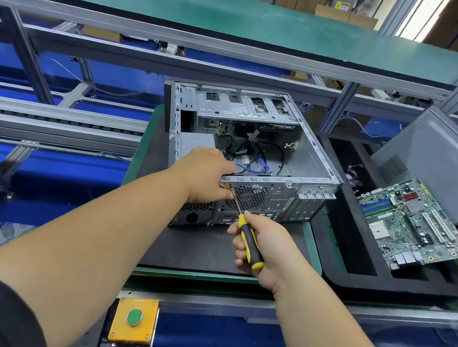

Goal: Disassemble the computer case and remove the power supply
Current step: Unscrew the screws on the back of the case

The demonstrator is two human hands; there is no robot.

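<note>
An open grey computer case (307, 158) lies on its side on a black mat, rear panel facing me, loose cables inside. The grey power supply (196, 142) sits in its near left corner, its socket face (193, 217) showing at the rear. My right hand (261, 248) grips a yellow-and-black screwdriver (250, 243), whose tip meets the rear panel's upper left edge near the fan grille (249, 197). My left hand (206, 176) holds the case's rear edge over the power supply, fingers by the screwdriver tip.
A green motherboard (413, 224) rests in a black foam tray (356, 269) to the right, with the grey side panel (444, 158) leaning behind it. A yellow box with a green button (134, 319) sits at the bench's front edge. Aluminium conveyor rails (52, 114) run to the left.
</note>
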